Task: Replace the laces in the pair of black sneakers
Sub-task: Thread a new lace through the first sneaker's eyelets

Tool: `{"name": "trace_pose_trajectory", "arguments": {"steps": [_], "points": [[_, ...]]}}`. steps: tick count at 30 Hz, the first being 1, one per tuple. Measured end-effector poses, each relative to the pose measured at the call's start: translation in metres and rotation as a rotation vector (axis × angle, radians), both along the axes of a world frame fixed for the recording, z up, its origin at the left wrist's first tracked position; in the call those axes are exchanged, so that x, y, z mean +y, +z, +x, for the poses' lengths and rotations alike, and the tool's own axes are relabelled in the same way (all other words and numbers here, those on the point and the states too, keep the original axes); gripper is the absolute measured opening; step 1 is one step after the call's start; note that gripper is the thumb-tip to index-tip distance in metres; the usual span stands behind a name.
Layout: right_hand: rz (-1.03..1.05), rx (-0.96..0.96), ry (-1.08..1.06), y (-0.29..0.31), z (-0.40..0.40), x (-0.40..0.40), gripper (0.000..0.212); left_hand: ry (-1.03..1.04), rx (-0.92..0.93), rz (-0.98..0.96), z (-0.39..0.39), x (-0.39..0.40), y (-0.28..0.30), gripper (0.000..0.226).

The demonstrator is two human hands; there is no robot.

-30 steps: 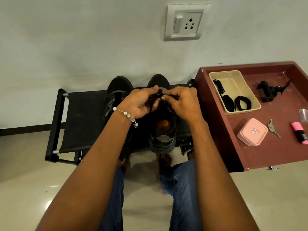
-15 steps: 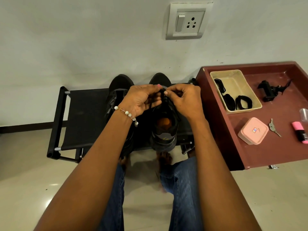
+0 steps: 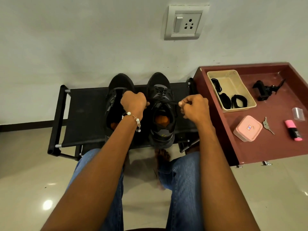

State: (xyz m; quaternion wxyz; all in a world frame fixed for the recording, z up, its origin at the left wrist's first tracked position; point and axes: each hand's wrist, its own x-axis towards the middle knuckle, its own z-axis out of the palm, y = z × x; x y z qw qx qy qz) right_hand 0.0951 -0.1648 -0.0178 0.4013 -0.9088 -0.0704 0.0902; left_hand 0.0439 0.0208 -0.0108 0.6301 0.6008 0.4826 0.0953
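Two hands, left (image 3: 134,103) and right (image 3: 195,108), each grip clenched on the lace (image 3: 168,102)

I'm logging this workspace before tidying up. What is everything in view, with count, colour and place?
sneakers: 2, black, side by side on the rack
lace: 1, black, stretched across the right-side sneaker
rack: 1, black, against the wall
table: 1, maroon, right of the rack
tray: 1, beige, on the table's far left, holding black coiled items
lidded box: 1, pink, table front
key: 1, metal, right of the box
highlighter: 1, pink, table right edge
clamp mount: 1, black, table rear
wall socket: 1, white, on the wall
left hand: grips one lace end; beaded bracelet at the wrist
right hand: pinches the other end
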Motion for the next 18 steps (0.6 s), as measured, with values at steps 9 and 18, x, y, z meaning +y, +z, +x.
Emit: {"name": "trace_pose_trajectory", "arguments": {"steps": [9,18], "points": [[-0.027,0.038,-0.112,-0.007,-0.001,0.007,0.020,-0.169,0.193,0.521,-0.015,-0.016,0.006,0.041],[-0.096,0.119,0.044,-0.014,-0.005,0.005,0.014,-0.572,0.161,0.654,-0.028,-0.019,-0.009,0.042]]}}
